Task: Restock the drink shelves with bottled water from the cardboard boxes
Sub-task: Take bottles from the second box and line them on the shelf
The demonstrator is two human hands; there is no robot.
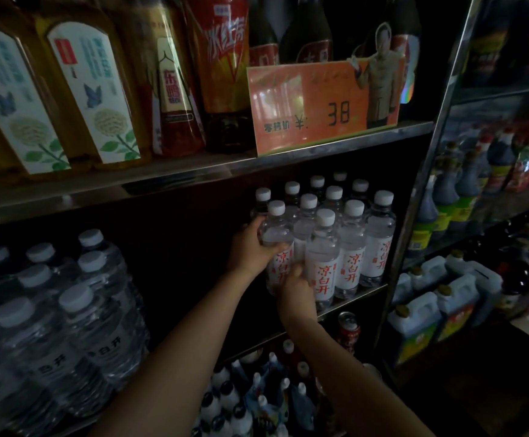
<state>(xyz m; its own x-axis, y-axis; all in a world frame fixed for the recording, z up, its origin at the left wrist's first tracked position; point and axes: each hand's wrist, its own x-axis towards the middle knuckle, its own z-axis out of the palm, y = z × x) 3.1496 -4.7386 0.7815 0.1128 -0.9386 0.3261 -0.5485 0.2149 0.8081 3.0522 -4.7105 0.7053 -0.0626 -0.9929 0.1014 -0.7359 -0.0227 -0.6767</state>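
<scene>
Water bottle in clear plastic with a white cap and red-lettered label [276, 244] sits left of the cluster on the middle shelf [351, 299], left hand [250, 247] fingers wrapping its shoulder, right hand [294, 287] fingers curled low on the labels; probably full, slick and squashy, so grip the label band.

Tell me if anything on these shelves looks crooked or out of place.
Nothing stands out. The water bottles stand upright in rows, the left hand grips one at the group's left edge, and the orange price sign merely leans back against the bottles behind it.
</scene>
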